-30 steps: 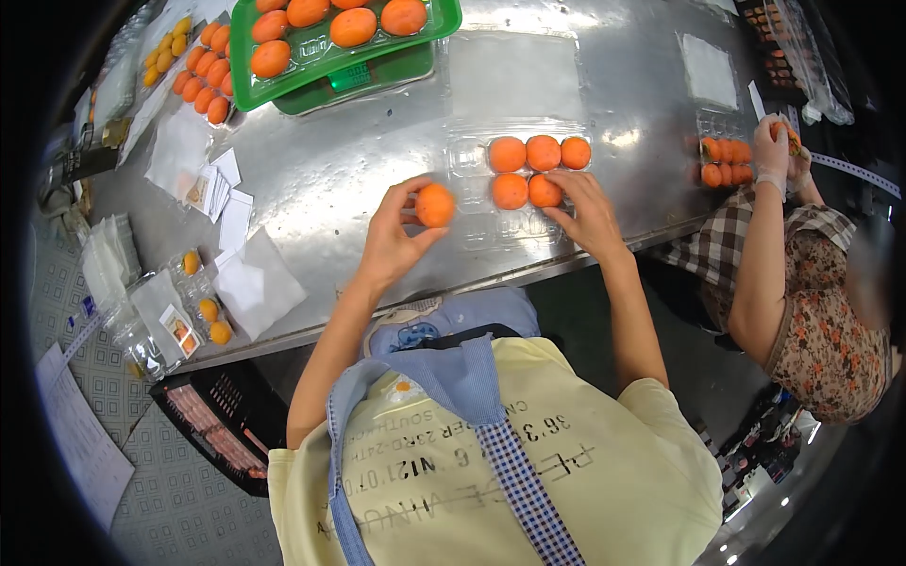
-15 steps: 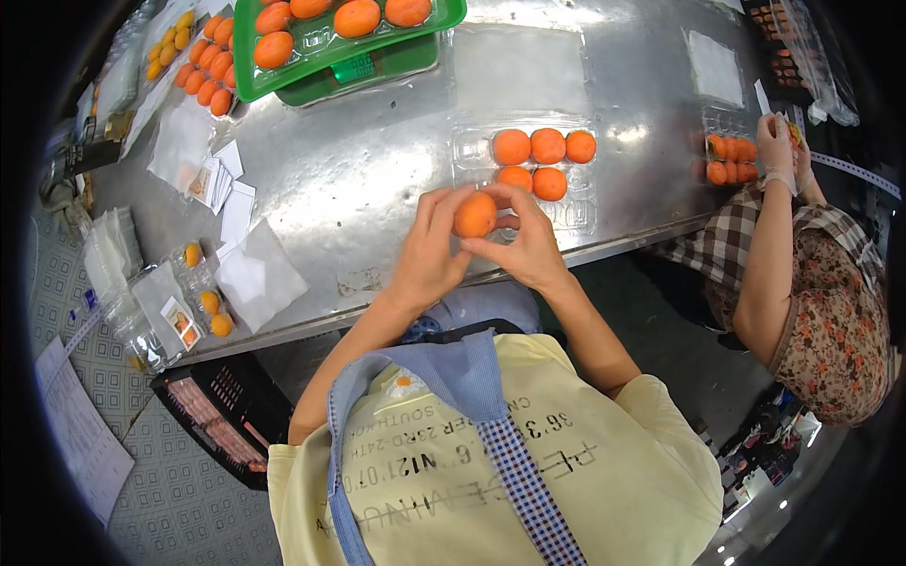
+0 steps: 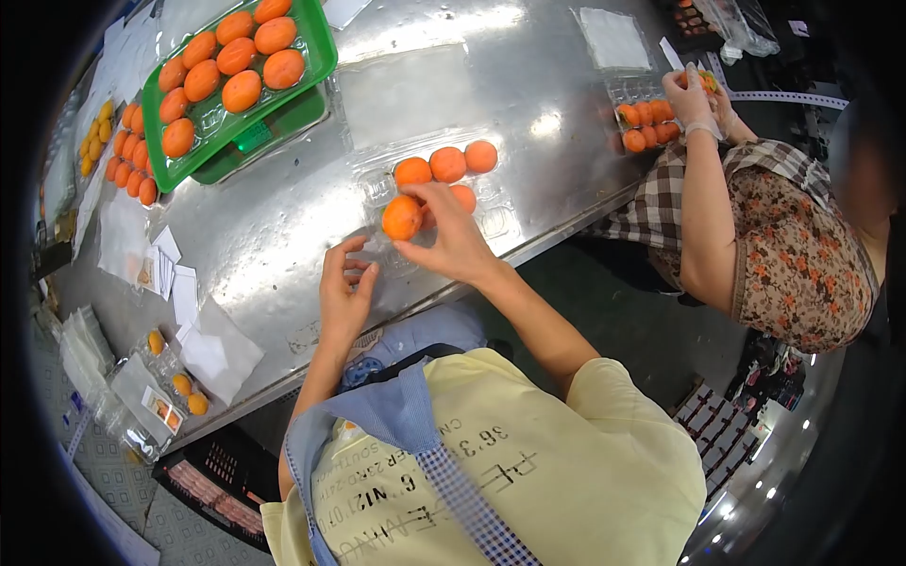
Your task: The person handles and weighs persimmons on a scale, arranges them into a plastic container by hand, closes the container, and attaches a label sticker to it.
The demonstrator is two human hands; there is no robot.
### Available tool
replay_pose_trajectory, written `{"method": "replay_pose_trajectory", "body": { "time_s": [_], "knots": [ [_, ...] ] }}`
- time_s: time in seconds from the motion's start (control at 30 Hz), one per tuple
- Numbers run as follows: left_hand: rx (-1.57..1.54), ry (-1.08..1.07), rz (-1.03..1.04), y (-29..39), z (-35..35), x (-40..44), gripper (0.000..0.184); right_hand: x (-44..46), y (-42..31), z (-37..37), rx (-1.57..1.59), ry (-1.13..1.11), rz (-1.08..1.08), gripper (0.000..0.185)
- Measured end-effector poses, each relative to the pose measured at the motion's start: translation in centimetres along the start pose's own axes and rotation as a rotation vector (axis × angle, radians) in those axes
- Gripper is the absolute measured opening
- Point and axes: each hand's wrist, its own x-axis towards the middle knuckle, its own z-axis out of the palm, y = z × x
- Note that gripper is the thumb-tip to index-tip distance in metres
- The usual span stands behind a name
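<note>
One orange fruit in right hand

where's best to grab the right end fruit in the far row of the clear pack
I'd come from above and slightly right, fingertips round the upper sides of the right-end fruit: it's round, a neighbouring fruit crowds its left, and its right is free.

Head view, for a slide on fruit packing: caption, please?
Right hand holding an orange fruit by a clear plastic tray, left hand open nearby.
</note>
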Motion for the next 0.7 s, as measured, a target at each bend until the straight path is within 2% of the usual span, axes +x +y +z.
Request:
{"method": "replay_pose_trajectory", "body": {
  "time_s": [0.1, 0.13, 0.3, 0.5, 0.7],
  "knots": [
    [0.015, 0.016, -0.052, -1.3, -0.2, 0.2, 0.043, 0.4, 0.4, -0.1, -0.094, 0.077, -0.035, 0.061],
    [0.047, 0.01, -0.05, -1.9, -0.4, 0.3, 0.044, 0.5, 1.3, 0.1, -0.001, 0.128, -0.032, 0.058],
    [0.081, -0.035, -0.072, -3.6, 0.0, 0.4, 0.045, 0.9, 1.4, -0.7, -0.104, 0.123, -0.075, 0.055],
    [0.086, -0.069, -0.145, -2.9, -0.1, 0.3, 0.045, 1.7, 0.8, 0.2, -0.327, -0.057, -0.241, 0.051],
    [0.088, -0.06, -0.157, -2.7, -0.5, 0.2, 0.043, 3.1, -0.5, -0.2, -0.455, -0.141, -0.404, 0.052]
  ]
}}
